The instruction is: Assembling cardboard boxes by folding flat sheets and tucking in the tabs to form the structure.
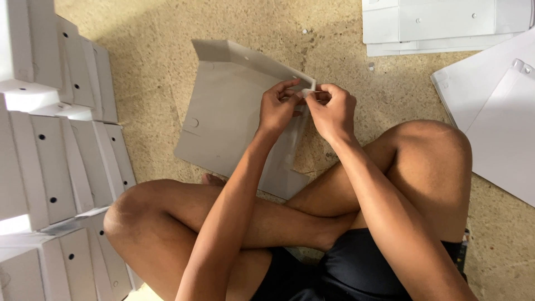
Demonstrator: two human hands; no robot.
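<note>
While the person sits cross-legged on the floor (234,19), the left hand (277,106) and right hand (333,108) pinch, fingers closed, a flap corner of the grey cardboard sheet (223,117) lying before the knees, folded boxes (50,167) stacked alongside.

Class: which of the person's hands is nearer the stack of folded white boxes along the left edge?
Left. The left hand grips the grey cardboard sheet on the side facing the boxes; the right hand pinches the sheet's corner farther away.

folded boxes (61,139) crowding left, flat sheets (490,111) right, bare floor (150,33) between
</note>
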